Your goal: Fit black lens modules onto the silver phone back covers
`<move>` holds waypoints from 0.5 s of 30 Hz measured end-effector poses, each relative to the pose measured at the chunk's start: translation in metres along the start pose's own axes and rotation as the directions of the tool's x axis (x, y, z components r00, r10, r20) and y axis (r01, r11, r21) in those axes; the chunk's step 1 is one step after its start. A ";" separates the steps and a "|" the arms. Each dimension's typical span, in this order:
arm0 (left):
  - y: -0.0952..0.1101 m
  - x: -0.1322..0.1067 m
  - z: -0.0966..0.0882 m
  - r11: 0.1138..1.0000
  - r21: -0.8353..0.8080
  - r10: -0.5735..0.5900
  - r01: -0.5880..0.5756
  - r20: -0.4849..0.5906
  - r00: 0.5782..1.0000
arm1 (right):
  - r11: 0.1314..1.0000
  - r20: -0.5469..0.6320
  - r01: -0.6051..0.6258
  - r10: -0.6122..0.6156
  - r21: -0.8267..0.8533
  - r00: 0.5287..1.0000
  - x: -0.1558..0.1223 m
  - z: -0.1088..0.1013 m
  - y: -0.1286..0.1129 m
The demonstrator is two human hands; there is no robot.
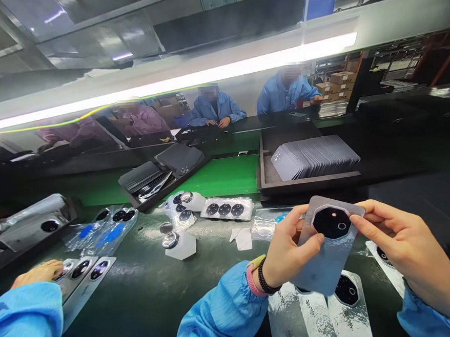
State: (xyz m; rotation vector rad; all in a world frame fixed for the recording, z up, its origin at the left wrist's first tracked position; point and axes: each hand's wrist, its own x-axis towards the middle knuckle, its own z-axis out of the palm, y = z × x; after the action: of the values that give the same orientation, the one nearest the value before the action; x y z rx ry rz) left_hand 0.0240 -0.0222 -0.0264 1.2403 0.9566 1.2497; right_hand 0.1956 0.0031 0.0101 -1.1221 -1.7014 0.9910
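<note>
A grey phone back cover (328, 264) with a black camera plate is tilted up between both hands. My left hand (290, 248) grips its left edge, thumb on the front below the camera plate. At the upper right corner, my right hand (401, 241) pinches the cover between thumb and fingers. Below it lie several silvery phone back covers (351, 319) with black camera plates, partly hidden by the held one. Another such cover (388, 265) pokes out beneath my right hand. Beyond my left hand lies a clear plastic bag (263, 225) with a blue mark.
Two white bottles (182, 246) stand near a bag of camera plates (228, 209). Black trays (266, 171) of stacked covers sit behind. A co-worker's hand (37, 274) touches covers at far left. People in blue and pink work across the green belt (225, 176).
</note>
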 end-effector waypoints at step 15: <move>0.012 -0.002 -0.004 0.999 -0.029 0.032 -0.033 -0.054 0.998 | 0.959 0.065 0.139 -0.127 -0.246 0.990 -0.015 0.000 0.003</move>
State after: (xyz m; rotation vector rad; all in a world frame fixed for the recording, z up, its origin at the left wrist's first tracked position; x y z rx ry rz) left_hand 0.0180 -0.0243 -0.0152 1.2080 0.9563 1.3243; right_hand 0.1996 -0.0100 0.0036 -1.1323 -1.9547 0.7397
